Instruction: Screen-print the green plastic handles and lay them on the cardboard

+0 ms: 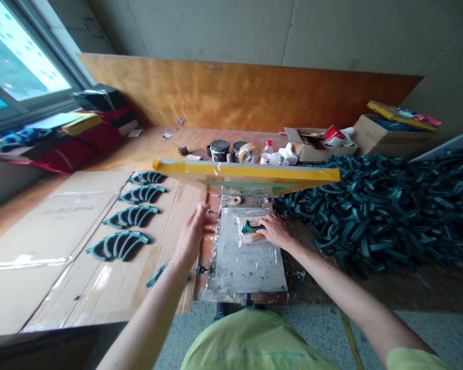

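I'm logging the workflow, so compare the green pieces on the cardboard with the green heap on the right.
The cardboard pieces lie in four nested sets in a row; the heap is a jumbled mass. The cardboard pieces are few and lie flat; the heap holds far more, stacked over one another at all angles. Both are dark green curved parts.
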The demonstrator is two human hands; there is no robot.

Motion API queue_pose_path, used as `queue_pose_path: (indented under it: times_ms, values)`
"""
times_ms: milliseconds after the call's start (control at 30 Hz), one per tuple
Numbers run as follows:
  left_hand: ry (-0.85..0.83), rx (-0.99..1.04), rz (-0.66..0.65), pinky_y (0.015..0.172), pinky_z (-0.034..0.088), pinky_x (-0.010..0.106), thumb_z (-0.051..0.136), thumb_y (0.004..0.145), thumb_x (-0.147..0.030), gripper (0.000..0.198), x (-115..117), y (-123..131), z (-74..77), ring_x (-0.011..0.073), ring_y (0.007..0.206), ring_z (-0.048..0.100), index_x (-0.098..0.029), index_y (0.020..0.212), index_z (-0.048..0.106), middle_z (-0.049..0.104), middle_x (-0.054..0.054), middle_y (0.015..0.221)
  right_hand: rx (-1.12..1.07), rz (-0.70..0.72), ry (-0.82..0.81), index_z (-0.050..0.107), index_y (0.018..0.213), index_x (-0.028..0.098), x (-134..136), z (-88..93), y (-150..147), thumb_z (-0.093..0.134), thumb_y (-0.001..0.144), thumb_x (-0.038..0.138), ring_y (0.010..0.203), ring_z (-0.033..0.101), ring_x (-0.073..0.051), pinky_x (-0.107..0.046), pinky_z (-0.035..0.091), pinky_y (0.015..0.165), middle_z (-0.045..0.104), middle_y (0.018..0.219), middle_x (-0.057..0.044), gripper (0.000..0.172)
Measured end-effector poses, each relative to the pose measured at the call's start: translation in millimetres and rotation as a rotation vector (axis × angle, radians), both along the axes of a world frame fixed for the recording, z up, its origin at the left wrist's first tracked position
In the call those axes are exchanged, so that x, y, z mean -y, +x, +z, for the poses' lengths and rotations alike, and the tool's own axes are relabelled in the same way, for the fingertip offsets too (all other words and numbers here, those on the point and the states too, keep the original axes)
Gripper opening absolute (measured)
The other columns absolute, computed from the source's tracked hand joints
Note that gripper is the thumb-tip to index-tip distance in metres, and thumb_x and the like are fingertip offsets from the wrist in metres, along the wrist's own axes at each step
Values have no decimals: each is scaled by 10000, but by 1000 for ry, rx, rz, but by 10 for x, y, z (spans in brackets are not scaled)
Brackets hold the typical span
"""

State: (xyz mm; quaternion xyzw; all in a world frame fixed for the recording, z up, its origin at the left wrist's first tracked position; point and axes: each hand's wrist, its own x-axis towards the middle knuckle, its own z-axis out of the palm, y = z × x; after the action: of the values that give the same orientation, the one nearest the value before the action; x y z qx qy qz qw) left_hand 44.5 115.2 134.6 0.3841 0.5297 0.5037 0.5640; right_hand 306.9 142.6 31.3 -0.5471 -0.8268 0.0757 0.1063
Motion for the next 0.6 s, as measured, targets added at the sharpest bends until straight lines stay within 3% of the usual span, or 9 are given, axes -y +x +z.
queue_pose_path:
  times_ms: [67,100,200,267,333,433,500,600]
  values:
    - [-294,-6,-260,603,520,302,573,758,-708,706,322,159,-325,276,911,697,-148,1185,621,726,178,1079,-27,32,70,640,924,184,197,111,-203,642,886,289,904,545,-215,-337,432,805,612,933,-67,112]
    - [-381,39,-272,625,533,320,567,769,-701,696,474,237,-474,290,965,692,-169,1215,604,709,180,1144,-42,93,121,641,923,181,316,151,-321,610,906,278,889,538,-213,-341,433,802,607,914,-69,104]
    - [-482,183,-143,644,543,314,599,777,-656,579,810,317,-820,276,976,699,-182,1109,621,726,155,1092,-62,451,216,647,965,189,594,179,-578,553,936,271,889,531,-212,-359,428,835,610,870,-56,128]
    - [-485,164,-10,593,524,276,630,765,-628,517,929,141,-993,254,887,720,-172,1009,627,745,128,970,-73,555,201,643,1031,210,577,141,-498,568,932,297,918,538,-207,-357,427,861,628,895,-46,152]
    - [-483,48,169,556,510,260,616,770,-626,492,1022,-233,-1178,239,807,729,-178,973,619,746,96,879,-49,386,169,647,1046,220,361,88,-159,585,922,276,958,545,-211,-355,432,869,646,947,-59,149]
    - [-530,-169,447,545,530,288,535,825,-594,403,1211,-966,-1512,239,725,731,-202,895,596,729,59,747,120,-107,107,669,1017,190,-130,-4,609,556,892,156,997,541,-257,-385,447,858,647,1012,-140,172]
    - [-622,-267,508,558,559,331,491,852,-540,340,1351,-1376,-1733,259,693,729,-220,791,588,719,59,667,226,-324,47,674,1030,169,-382,-70,1066,496,875,87,1022,541,-274,-398,453,857,650,1029,-176,251]
    - [-701,-477,429,552,583,395,477,830,-540,381,1464,-1676,-1945,309,639,722,-241,607,557,696,88,559,271,-414,-14,704,956,165,-516,-152,1467,436,842,20,1026,551,-291,-415,455,846,675,981,-189,325]
